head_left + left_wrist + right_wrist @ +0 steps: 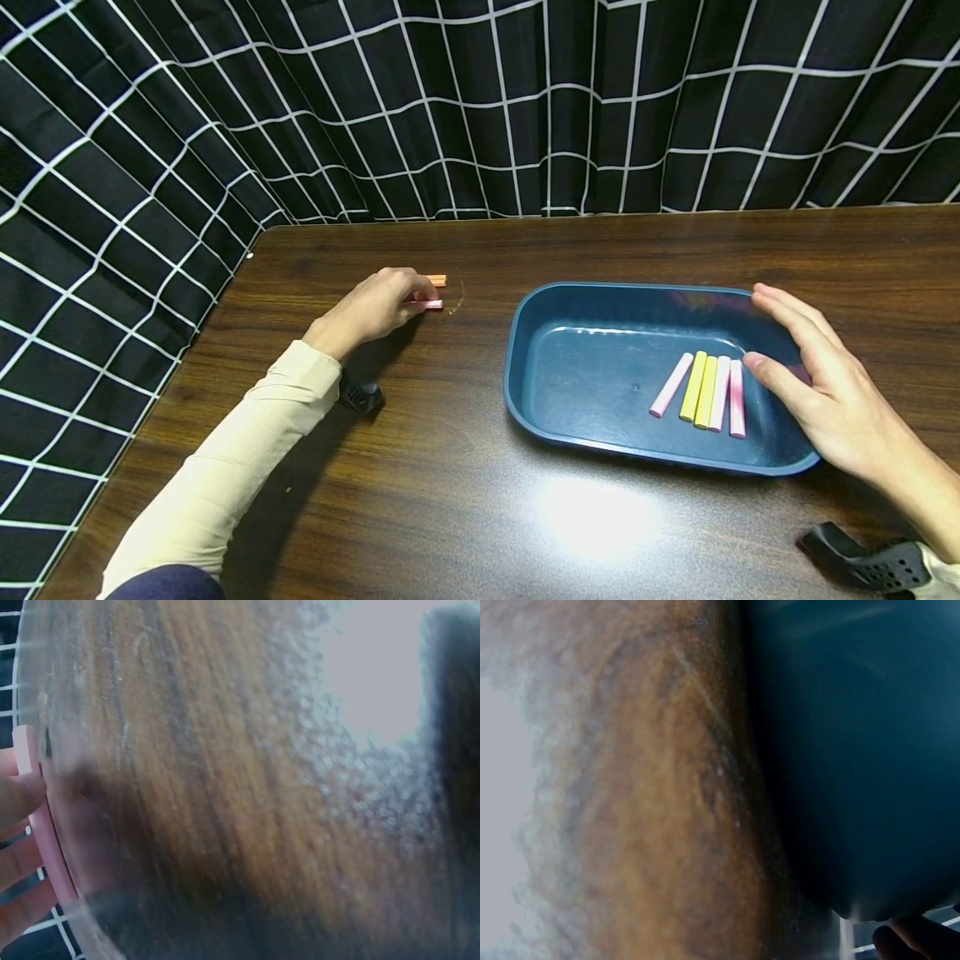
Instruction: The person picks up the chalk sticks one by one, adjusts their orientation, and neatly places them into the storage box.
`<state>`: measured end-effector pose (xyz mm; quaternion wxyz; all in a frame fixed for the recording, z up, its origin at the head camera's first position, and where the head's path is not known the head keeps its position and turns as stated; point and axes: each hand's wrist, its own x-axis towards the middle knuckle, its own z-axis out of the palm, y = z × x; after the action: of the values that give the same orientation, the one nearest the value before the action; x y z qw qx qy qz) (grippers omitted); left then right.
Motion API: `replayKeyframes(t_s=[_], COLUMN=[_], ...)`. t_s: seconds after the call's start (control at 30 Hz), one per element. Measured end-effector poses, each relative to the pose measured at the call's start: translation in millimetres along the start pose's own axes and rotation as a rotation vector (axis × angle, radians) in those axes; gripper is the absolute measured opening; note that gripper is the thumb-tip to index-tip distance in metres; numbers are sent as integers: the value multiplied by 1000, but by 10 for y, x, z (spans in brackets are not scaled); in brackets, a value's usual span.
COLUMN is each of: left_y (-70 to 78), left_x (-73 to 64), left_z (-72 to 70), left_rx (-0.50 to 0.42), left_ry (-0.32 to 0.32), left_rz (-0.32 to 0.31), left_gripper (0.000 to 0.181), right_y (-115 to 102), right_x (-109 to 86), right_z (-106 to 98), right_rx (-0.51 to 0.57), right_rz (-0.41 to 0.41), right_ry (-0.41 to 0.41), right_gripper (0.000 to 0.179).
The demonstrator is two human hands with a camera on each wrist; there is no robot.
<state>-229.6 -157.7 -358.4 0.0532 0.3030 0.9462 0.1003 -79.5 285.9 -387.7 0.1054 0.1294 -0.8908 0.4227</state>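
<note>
Near the table's far left, my left hand point(382, 304) pinches a pink chalk stick point(430, 305). In the left wrist view, the thumb lies across this pink stick point(46, 836), with fingers behind it. Just beyond the hand lies orange chalk point(437, 281), partly hidden by the fingers. My right hand point(832, 383) rests at the right end of a blue tray point(577, 375), its fingers extended and its thumb reaching over the rim. Inside the tray, toward the right, lie several chalk sticks: yellow ones point(706, 392) in the middle and pink ones point(737, 400) on either side.
The brown wooden table point(435, 467) shows a bright glare in front of the tray. Orange crumbs point(452, 312) lie right of the left hand. A black curtain with a white grid point(510, 108) hangs behind and along the left edge.
</note>
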Motion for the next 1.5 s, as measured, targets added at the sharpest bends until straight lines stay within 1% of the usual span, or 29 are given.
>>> replayKeyframes(t_s=[0.23, 0.5, 0.73, 1.0, 1.23, 1.37, 1.5], left_y=[54, 239, 380, 492, 581, 636, 695], left_x=[7, 3, 10, 2, -1, 0, -2], left_z=[-35, -116, -182, -250, -295, -321, -342], left_rx=[-63, -123, -165, -177, -231, -255, -297], left_ry=[17, 20, 38, 35, 43, 40, 43], left_rz=[6, 23, 29, 25, 40, 47, 56], left_gripper=[12, 13, 14, 17, 18, 19, 20], right_y=[4, 3, 0, 0, 8, 8, 17], right_x=[7, -4, -1, -3, -4, -5, -3], right_z=[2, -3, -3, 1, 0, 4, 7], right_rx=[-2, -6, -6, -10, -11, -12, -5], right_rz=[-1, 11, 7, 11, 7, 23, 32], right_ry=[1, -6, -7, -10, -14, -17, -22], right_gripper=[62, 62, 62, 62, 62, 62, 63])
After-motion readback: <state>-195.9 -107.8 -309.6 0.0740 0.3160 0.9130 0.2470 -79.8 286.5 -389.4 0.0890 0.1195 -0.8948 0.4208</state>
